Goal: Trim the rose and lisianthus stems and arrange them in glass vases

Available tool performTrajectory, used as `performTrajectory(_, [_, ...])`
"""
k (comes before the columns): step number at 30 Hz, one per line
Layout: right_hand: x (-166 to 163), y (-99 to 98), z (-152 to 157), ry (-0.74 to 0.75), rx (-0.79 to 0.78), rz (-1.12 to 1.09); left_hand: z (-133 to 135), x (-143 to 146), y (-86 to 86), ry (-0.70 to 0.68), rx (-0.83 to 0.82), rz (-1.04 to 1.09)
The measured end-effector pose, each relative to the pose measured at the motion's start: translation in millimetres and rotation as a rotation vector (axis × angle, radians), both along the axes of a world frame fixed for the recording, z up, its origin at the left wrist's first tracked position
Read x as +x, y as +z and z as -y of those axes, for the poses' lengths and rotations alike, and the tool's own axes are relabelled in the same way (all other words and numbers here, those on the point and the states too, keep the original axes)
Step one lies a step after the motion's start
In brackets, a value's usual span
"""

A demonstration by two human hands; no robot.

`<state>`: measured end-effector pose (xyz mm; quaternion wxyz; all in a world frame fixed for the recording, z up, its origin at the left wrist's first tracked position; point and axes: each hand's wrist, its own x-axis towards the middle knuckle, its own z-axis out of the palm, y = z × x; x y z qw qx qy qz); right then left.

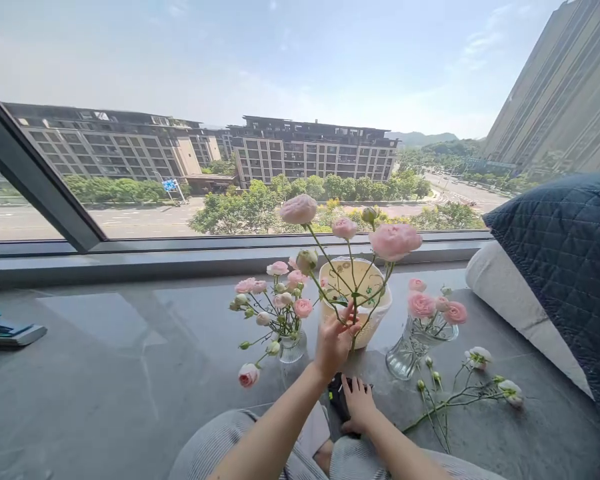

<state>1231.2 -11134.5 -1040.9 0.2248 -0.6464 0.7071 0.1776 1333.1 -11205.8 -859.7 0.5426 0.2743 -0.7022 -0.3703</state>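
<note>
My left hand [336, 341] is closed on the branching green stem of a pink ranunculus spray [355, 303], held upright at the middle. Several blooms and round green buds spread out at its top. Below it, my right hand [360, 404] lies with fingers apart over a black object with a bright green patch [337, 395]; its kind is mostly hidden under the palm. Behind the held stem stands a cream bucket [379, 313]. To the left, a ribbed glass vase [293, 347] holds several pink flowers and buds. A flared glass vase [404, 353] with pink blooms stands at right.
Cut white flower stems [450, 403] lie on the grey stone surface [130, 373] at front right. A dark quilted cover [565, 267] over a white cushion bounds the right side. Books [10, 333] sit at far left, and a window frame [200, 257] runs behind.
</note>
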Motion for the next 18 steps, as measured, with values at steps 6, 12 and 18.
performTrajectory(6, [-26.3,102.6,2.0,0.070,-0.073,0.215,-7.4,2.9,-7.1,-0.016,-0.099,0.074])
performTrajectory(12, [-58.6,205.3,-26.7,0.082,-0.332,0.442,-18.4,1.3,-3.1,-0.043,-0.252,0.058])
performTrajectory(18, [-72.1,249.8,-43.0,-0.061,-0.644,0.656,-32.5,-1.1,4.6,-0.070,-0.089,0.051])
